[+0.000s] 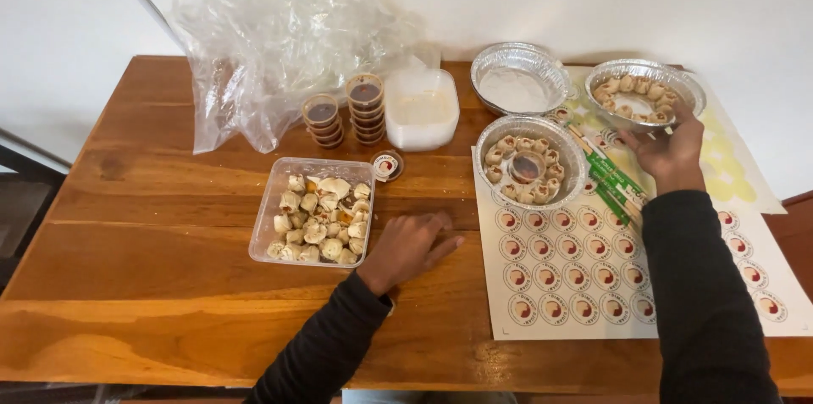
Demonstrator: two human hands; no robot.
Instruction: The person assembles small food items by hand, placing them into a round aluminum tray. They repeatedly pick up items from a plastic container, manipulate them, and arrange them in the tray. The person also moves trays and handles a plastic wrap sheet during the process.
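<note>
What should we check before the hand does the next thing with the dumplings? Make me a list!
1. Right hand touches the far foil tray: ok.
2. Dumplings ring that tray, with a sauce cup in the middle: not ok, no cup visible.
3. Near foil tray has dumplings and a cup: ok.
4. Sauce cups stacked within reach: ok.
5. Plastic tub has dumplings: ok.
6. Left hand free, resting on the table: ok.

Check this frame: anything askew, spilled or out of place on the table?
Nothing spilled or damaged. One loose round sticker lies on the bare wood beside the plastic container of dumplings, apart from the sticker sheets. The green chopstick packets lie slanted across a sheet. The crumpled plastic bag is heaped at the back.
</note>
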